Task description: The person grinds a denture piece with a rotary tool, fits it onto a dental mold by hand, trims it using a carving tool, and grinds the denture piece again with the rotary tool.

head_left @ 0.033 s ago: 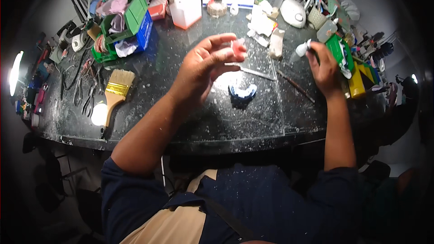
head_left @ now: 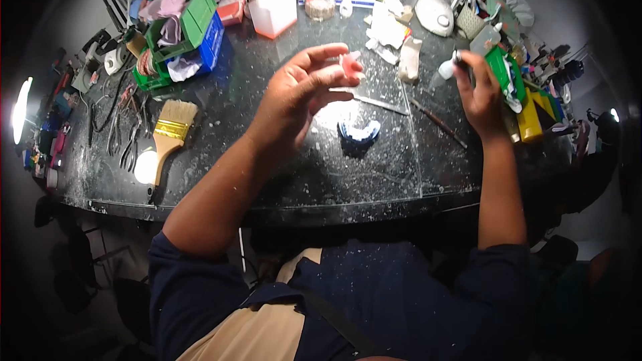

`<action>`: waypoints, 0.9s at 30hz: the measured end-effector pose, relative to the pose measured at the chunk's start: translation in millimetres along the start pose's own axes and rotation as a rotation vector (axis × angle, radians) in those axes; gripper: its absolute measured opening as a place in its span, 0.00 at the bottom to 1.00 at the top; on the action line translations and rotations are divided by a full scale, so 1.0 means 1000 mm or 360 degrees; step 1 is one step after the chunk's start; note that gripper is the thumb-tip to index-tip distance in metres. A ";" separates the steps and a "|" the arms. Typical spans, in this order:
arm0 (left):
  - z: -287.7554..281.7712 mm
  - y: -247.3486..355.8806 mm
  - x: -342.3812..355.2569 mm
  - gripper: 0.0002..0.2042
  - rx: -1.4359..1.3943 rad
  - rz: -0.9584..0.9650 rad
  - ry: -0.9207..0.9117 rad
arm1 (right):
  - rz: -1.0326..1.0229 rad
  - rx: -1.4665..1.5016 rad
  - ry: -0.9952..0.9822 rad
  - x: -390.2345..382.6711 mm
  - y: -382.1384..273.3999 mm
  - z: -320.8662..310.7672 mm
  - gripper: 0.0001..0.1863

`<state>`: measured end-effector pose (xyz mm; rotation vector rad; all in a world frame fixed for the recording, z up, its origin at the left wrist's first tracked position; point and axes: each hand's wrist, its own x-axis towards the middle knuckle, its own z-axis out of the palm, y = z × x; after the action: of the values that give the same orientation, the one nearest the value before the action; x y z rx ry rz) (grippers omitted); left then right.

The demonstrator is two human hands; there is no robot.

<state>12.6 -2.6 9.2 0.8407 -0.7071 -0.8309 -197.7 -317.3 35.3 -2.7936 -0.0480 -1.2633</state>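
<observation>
Raised over the middle of the bench, my left hand point(head_left: 301, 90) pinches a small pink dental piece point(head_left: 350, 67), wax or denture material, between thumb and fingers. My right hand point(head_left: 479, 87) is closed at the fingertips on a small dark, metallic cap-like piece point(head_left: 457, 57), just above a little translucent white bottle point(head_left: 445, 69). Whether the piece touches the bottle I cannot tell. Below my left hand lies a blue-and-white horseshoe-shaped dental model point(head_left: 359, 134). A thin metal spatula point(head_left: 382, 105) and a dark-handled carving tool point(head_left: 438, 124) rest between the hands.
Left on the dusty black bench point(head_left: 301, 187) are a wide paintbrush point(head_left: 174, 134), pliers point(head_left: 131, 150) and green and blue bins point(head_left: 212, 43). Along the back stand a white jug with red liquid point(head_left: 273, 17) and a round glass bottle point(head_left: 320, 5). Green and yellow bins point(head_left: 529, 117) stand right.
My right hand has risen slightly, and its fingertips with the metallic piece sit a little higher above the white bottle. My left hand keeps holding the pink dental piece, nearly still.
</observation>
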 end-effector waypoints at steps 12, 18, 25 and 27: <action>-0.013 -0.013 0.004 0.29 0.0120 -0.0086 0.0094 | 0.0545 0.1208 -0.0170 0.000 -0.066 0.063 0.12; -0.004 -0.019 0.000 0.29 0.0183 -0.0184 0.0116 | 0.0323 0.1060 -0.0175 0.004 -0.073 0.069 0.14; 0.011 -0.016 -0.003 0.27 0.0314 -0.0316 0.0097 | 0.0401 0.1164 -0.0131 0.001 -0.079 0.070 0.16; 0.010 -0.020 -0.006 0.27 0.0340 -0.0324 0.0039 | 0.0183 0.0921 -0.0366 0.006 -0.078 0.062 0.24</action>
<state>-5.0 -9.4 -3.7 1.1273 -0.7048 -0.9356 -152.4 -234.2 3.1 -2.3748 -0.2233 -0.7416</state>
